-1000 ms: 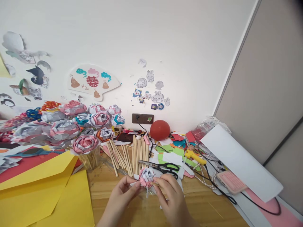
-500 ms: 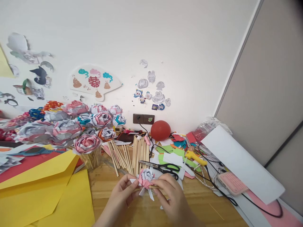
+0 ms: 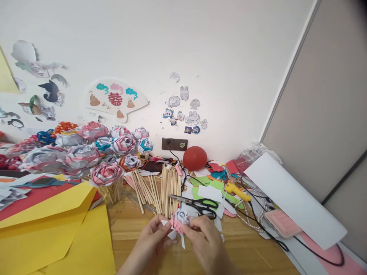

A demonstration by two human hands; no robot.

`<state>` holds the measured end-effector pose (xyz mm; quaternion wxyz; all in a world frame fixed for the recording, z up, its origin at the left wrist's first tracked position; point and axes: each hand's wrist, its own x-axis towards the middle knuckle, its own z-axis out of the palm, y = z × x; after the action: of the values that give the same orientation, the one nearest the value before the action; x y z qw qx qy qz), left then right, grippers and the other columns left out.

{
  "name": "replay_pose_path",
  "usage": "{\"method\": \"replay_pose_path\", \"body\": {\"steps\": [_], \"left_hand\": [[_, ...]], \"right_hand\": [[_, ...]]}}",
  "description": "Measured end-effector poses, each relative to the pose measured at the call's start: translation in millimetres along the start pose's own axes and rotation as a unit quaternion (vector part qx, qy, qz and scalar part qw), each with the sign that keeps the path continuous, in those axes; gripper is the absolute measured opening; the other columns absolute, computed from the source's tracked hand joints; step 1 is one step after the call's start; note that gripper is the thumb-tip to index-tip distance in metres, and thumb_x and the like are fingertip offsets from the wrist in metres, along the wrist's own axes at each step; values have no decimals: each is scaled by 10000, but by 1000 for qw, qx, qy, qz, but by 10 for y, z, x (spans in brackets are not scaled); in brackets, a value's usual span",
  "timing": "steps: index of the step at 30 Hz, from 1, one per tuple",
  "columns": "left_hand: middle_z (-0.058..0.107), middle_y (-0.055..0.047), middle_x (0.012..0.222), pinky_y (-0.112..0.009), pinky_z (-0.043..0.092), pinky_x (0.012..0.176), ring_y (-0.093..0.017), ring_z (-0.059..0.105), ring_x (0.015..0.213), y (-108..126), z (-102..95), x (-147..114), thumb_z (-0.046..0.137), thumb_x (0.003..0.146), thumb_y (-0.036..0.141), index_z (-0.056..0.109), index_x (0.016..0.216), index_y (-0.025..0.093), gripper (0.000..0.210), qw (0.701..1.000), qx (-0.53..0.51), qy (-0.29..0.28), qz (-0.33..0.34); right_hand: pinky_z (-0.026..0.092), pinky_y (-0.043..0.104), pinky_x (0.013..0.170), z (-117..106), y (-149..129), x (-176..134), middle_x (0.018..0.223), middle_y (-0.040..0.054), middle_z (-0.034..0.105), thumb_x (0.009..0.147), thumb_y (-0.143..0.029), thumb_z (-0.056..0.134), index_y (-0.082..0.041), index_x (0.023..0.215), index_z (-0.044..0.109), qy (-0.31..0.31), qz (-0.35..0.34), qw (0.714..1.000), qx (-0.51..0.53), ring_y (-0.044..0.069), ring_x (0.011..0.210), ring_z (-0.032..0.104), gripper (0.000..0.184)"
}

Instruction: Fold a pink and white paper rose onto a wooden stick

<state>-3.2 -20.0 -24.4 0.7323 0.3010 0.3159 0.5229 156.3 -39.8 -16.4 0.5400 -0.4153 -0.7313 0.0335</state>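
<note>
A small paper flower in pink and white is held between my two hands, just above the wooden table. Loose white paper strips stick out from its lower side. My left hand grips its left edge between thumb and fingers. On the right, my right hand pinches the pink petals, thumb pressed at the front. Black-handled scissors lie right behind the flower, partly on wooden sticks. The underside of the flower is hidden.
Finished paper flowers stand in a bunch at the left, behind yellow paper. A red balloon rests by the wall. To the right are a yellow glue gun, its cable, coloured paper scraps and a pink keyboard.
The paper flower has shifted slightly right and down and turned a little. My right thumb now presses on its front petals, and my left hand still grips the other side.
</note>
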Motion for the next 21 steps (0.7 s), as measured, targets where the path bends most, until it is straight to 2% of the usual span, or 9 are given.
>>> {"method": "replay_pose_path", "body": {"steps": [3, 5, 10, 13, 15, 19, 21], "left_hand": [[643, 0, 591, -225, 501, 566, -105, 591, 566, 12, 20, -5, 792, 576, 204, 568, 589, 143, 232, 1000, -17, 4, 6], [646, -5, 590, -219, 489, 561, -101, 586, 558, 19, 27, -2, 791, 576, 202, 569, 593, 144, 230, 1000, -19, 0, 9], [650, -1, 588, -213, 463, 554, -100, 578, 539, 17, 24, 4, 770, 607, 193, 567, 627, 160, 207, 1000, -15, 2, 17], [625, 11, 566, -213, 454, 556, -106, 575, 547, 27, 30, -4, 752, 631, 219, 567, 629, 163, 194, 1000, -17, 3, 12], [624, 6, 592, -226, 463, 584, -110, 577, 575, 35, 35, -10, 747, 636, 239, 574, 625, 158, 191, 1000, -22, 0, 8], [645, -3, 683, -227, 468, 634, -113, 589, 656, 19, 37, -9, 741, 646, 285, 606, 683, 165, 184, 999, -34, 11, 2], [640, 8, 652, -210, 459, 612, -103, 582, 624, 0, 41, 4, 750, 633, 295, 609, 696, 172, 197, 1000, -29, 4, 2]], "right_hand": [[482, 252, 637, -29, -40, 14, 758, 52, 598, 881, -183, 432, -192, 960, 596, -50, -112, 992, -25, 159, 703, 573, 183], [480, 274, 682, -44, -43, 17, 822, 72, 595, 874, -126, 397, -183, 1029, 565, -51, -141, 988, -33, 174, 764, 569, 236], [475, 264, 716, -26, -12, 7, 863, 66, 569, 866, -115, 415, -181, 1007, 532, -69, -73, 995, 20, 165, 812, 554, 196], [470, 255, 695, -15, -18, 6, 826, 57, 571, 882, -148, 420, -186, 953, 568, -83, -89, 992, 20, 158, 780, 551, 168], [462, 243, 627, 2, -25, 0, 746, 40, 567, 897, -195, 417, -189, 884, 593, -78, -101, 992, 1, 147, 693, 540, 177], [427, 226, 521, 70, -4, -21, 600, 10, 522, 899, -320, 434, -178, 695, 561, -49, -61, 996, -31, 131, 567, 504, 279], [420, 232, 520, 97, 20, -25, 601, 16, 533, 904, -304, 425, -169, 684, 557, -47, -94, 993, -59, 133, 568, 512, 290]]}}
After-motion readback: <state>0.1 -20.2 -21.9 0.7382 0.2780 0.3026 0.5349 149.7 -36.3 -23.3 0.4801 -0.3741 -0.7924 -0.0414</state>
